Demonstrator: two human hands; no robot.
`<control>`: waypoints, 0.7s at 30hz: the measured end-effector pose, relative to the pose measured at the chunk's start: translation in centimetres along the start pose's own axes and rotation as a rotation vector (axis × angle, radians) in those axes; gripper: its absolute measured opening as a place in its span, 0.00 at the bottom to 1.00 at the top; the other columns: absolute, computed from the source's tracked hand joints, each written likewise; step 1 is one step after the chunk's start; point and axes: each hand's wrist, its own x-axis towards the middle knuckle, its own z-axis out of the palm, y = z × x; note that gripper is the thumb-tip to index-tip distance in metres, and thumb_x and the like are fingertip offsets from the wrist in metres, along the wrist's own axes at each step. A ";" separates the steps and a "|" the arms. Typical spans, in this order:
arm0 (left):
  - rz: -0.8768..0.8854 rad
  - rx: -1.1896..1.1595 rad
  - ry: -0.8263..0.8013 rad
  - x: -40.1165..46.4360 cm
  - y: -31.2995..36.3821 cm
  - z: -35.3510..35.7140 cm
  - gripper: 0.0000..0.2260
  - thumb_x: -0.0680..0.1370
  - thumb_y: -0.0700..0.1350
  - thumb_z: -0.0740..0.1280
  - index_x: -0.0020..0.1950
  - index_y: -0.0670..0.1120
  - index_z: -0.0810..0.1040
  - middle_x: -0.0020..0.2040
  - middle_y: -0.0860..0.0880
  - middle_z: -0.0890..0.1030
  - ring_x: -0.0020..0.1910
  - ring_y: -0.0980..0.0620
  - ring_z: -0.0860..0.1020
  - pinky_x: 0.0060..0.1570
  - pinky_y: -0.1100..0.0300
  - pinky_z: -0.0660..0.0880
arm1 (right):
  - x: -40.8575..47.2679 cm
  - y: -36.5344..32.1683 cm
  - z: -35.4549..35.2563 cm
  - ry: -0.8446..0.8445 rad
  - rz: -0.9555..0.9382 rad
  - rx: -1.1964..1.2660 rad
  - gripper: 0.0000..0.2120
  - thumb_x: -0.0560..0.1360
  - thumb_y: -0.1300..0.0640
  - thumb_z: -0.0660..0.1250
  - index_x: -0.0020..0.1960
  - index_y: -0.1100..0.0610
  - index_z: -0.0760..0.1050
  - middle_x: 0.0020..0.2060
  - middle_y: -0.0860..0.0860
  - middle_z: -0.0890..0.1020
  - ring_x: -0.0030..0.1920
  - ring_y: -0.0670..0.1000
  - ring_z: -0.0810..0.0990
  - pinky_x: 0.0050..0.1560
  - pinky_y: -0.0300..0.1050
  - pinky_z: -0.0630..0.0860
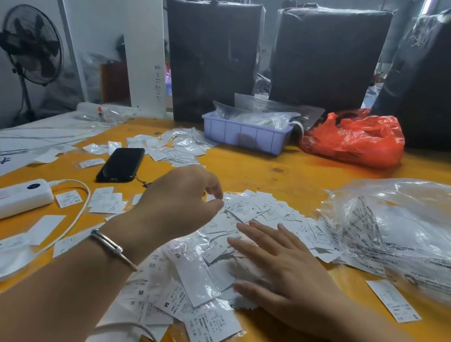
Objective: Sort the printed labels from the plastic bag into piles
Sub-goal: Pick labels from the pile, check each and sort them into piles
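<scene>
Labels [241, 211]: loose heap mid-table, beside the plastic bag [415, 230] at the right edge; light, slippery, pinch one edge.
Left hand [182, 193]: your fingertips seemingly pinch one label.
Right hand [285, 272]: flat, pressing the heap.

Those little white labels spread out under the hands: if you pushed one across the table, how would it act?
Probably very light and thin: the labels lie flat and overlap in a loose heap on the yellow table, so a push would likely drag neighbours along. Some sit in glossy clear sleeves, so they may slide easily. The left hand seems to pinch one with fingertips alone.
</scene>
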 end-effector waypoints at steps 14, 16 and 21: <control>-0.243 -0.734 0.203 4.6 -2.2 0.0 0.05 0.79 0.44 0.68 0.48 0.45 0.83 0.44 0.48 0.85 0.42 0.54 0.81 0.42 0.60 0.75 | 4.7 -3.9 1.2 -0.019 -0.134 -0.051 0.40 0.69 0.26 0.57 0.76 0.37 0.49 0.77 0.40 0.46 0.76 0.41 0.39 0.73 0.52 0.31; -0.292 -0.781 0.242 4.6 -2.5 0.5 0.06 0.79 0.44 0.66 0.46 0.46 0.82 0.42 0.49 0.84 0.39 0.55 0.80 0.39 0.61 0.74 | 5.9 -4.9 1.8 -0.005 -0.109 -0.006 0.39 0.69 0.27 0.57 0.76 0.39 0.52 0.77 0.41 0.51 0.77 0.43 0.43 0.74 0.54 0.32; -0.143 -0.392 0.163 3.2 -3.7 2.2 0.08 0.79 0.45 0.66 0.44 0.45 0.83 0.34 0.54 0.80 0.37 0.53 0.78 0.41 0.57 0.75 | 8.7 -6.5 2.8 0.044 -0.105 -0.022 0.33 0.73 0.30 0.58 0.74 0.41 0.59 0.74 0.42 0.62 0.77 0.47 0.50 0.73 0.61 0.34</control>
